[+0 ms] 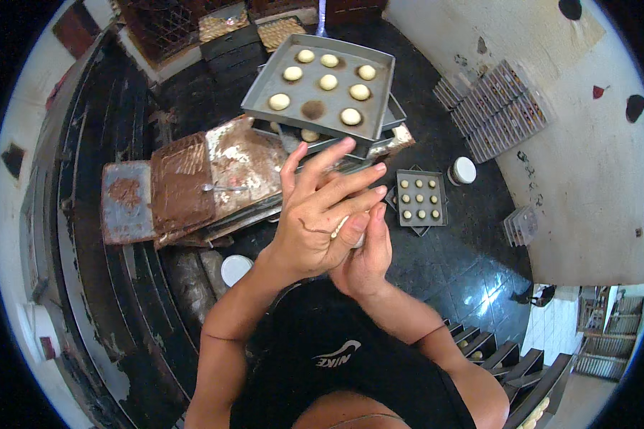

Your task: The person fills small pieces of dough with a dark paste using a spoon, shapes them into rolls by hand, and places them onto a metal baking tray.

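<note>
Two hands point(306, 232) point(368, 264) pressed around pale lump point(360, 242) (mostly hidden); dark floor point(472, 261), patchy wall point(587, 207).

A single fisheye view is taken from the wearer's head, aimed steeply downward. The wearer's black top point(293, 372) is shown close, on the near side of the large metal tray point(308, 91); the floor point(472, 264) is caught farther off, to the tray's right.

The metal tray point(304, 91) looks matt, the dough point(328, 82) smooth.
</note>
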Available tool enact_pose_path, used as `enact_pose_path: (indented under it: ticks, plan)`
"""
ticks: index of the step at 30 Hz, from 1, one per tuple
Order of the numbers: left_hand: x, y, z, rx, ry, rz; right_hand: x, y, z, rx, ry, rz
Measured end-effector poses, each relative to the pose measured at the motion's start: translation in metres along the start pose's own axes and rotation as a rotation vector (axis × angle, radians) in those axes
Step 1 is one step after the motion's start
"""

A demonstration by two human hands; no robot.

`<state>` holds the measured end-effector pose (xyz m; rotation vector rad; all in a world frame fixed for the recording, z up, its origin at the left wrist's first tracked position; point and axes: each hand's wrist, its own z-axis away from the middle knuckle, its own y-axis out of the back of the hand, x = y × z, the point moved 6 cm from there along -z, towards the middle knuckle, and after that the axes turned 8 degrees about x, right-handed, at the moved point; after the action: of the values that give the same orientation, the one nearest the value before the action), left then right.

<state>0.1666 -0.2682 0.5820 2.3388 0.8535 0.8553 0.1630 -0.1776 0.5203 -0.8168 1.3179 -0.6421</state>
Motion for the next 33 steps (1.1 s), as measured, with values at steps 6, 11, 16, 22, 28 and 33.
enact_pose_path:
  ticks: [6,11,16,22,28,33]
  plan:
    - [-0.003,-0.082,-0.043,0.435,0.182,0.707,-0.098,0.042,-0.050,-0.007,0.708,0.259]
    - [-0.001,-0.145,-0.070,0.068,0.343,0.804,-0.139,0.089,-0.105,-0.049,0.437,0.004]
    - [-0.022,-0.175,-0.108,0.167,0.294,0.598,-0.137,0.128,-0.136,-0.042,0.199,-0.004]
    - [-0.067,-0.237,-0.095,-0.052,1.018,1.381,-0.115,0.137,-0.168,-0.199,0.174,0.023]
    - [-0.134,-0.233,-0.058,-0.020,0.958,1.449,-0.046,0.143,-0.205,-0.070,-0.022,0.060]
    - [-0.242,-0.224,0.012,0.307,1.292,1.274,0.044,0.142,-0.274,0.037,-0.029,0.502]
